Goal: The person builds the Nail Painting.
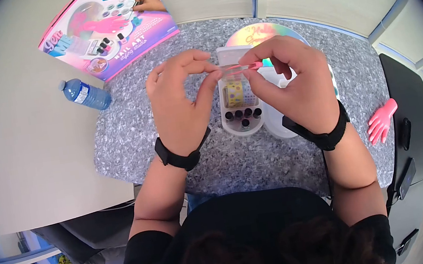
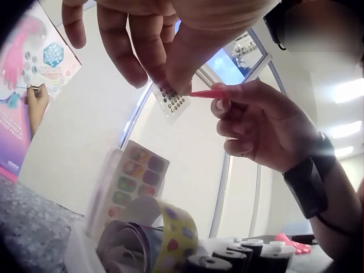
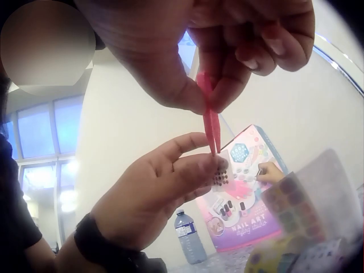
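Observation:
Pink tweezers [image 3: 211, 128] are pinched between the thumb and index finger of my right hand [image 1: 299, 79]. Their tips point at the thumb of my left hand [image 1: 174, 96], which grips a small clear sheet [image 2: 170, 105] dotted with rows of tiny dark gems. Both hands are raised over a white organizer [image 1: 243, 129]. In it stand several black-capped nail polish bottles [image 1: 245, 122] and a yellow patterned roll [image 1: 235, 95]. Behind the roll, a card of coloured nail stickers [image 2: 138, 176] leans upright in the left wrist view.
A nail art box [image 1: 116, 32] stands at the back left, with a water bottle [image 1: 86, 95] in front of it. Behind the right hand lies a shiny iridescent disc [image 1: 262, 32]. A pink model hand [image 1: 381, 121] rests near the table's right edge.

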A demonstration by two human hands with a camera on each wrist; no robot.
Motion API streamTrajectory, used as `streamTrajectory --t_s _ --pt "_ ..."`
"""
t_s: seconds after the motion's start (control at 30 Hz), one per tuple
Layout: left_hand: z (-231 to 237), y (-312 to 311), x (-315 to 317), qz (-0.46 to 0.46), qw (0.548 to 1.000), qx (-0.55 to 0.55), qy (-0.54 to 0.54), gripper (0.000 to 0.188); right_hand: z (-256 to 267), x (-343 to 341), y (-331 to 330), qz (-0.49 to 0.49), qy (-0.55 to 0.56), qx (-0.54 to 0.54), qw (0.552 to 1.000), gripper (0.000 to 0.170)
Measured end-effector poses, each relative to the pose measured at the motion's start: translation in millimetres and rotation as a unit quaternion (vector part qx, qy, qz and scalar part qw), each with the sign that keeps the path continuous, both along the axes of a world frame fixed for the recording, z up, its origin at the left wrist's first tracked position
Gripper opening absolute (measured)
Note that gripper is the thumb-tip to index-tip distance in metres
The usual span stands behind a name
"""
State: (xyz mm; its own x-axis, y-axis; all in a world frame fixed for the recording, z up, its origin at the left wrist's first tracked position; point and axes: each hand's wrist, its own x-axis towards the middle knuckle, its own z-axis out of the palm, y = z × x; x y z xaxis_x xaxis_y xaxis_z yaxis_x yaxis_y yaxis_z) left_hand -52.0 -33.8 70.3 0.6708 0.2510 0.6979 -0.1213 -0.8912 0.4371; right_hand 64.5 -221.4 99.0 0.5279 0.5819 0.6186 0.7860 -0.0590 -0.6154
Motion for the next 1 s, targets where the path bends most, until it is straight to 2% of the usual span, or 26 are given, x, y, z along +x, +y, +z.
streamTrajectory --t_s 0.27,0.33,0.67,0.73,0.87,0.93,0.97,1.0 --pt "-1 3 -3 0.004 1.000 0.008 -0.022 0.018 2 1 -1 -0.014 -0.008 -0.015 1.000 0.011" --pt "2 1 -5 0.028 0.999 0.030 -0.001 0.017 2 0 -1 -0.004 0.003 -0.003 1.000 0.011" --pt "4 -1 -5 0.016 0.999 0.034 0.011 0.017 -2 2 1 0.001 0.024 -0.024 0.999 0.011" --pt "1 1 -1 -0.048 0.999 0.005 0.000 0.017 -5 3 2 0.020 0.062 -0.044 0.997 0.011" --pt "-2 9 16 -0.067 0.997 0.005 0.024 0.019 -11 22 -4 0.030 0.079 -0.085 0.993 0.012" --pt "-15 24 26 -0.087 0.988 -0.117 0.047 0.036 -20 39 -9 -0.002 0.074 -0.126 0.989 0.013" --pt "-24 30 31 -0.091 0.988 -0.116 0.046 0.036 -19 44 -11 -0.015 0.101 -0.152 0.983 0.014" --pt "-37 35 35 -0.083 0.982 -0.169 0.034 0.036 -23 49 -12 -0.019 0.100 -0.151 0.983 0.014"
